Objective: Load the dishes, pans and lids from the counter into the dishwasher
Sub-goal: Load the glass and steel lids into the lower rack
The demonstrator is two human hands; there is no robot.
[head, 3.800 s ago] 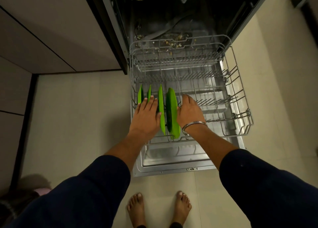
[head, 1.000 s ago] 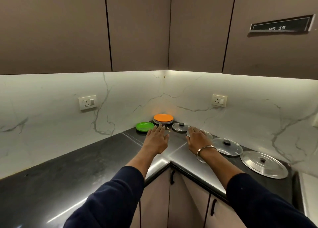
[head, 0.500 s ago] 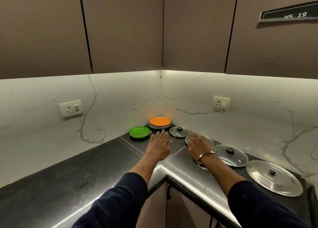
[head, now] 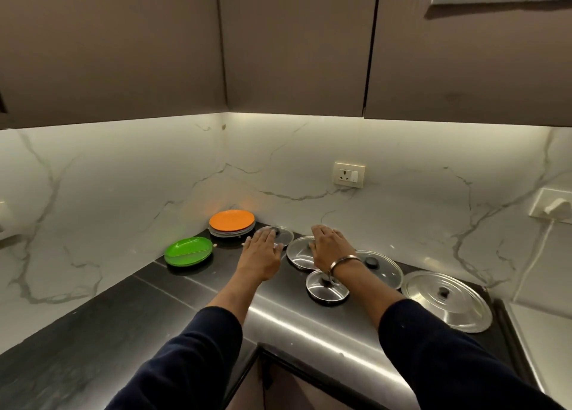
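Both hands reach flat, fingers released, gripping nothing: left hand [head: 260, 255] over the small glass lid [head: 283, 234], right hand [head: 332, 247] over the steel lid [head: 298, 253] on the dark surface [head: 93, 332]; lids look light, stiff, slippery; the glass one probably fragile; best pinched by knob or rim.

dark stone counter [head: 93, 326] wrapping round a corner, pretty glossy where the light hits the front edge. sitting on it: a green divided plate [head: 188, 251] on the left, then a stack of plates with an orange plate [head: 231, 220] on top, tucked right into the corner. to the right it's all lids: a small glass lid [head: 280, 233], a steel lid [head: 301, 252], a little steel lid [head: 325, 291] nearer the front edge, a glass lid with a black knob [head: 382, 265], and a big steel lid [head: 447, 299] furthest right.
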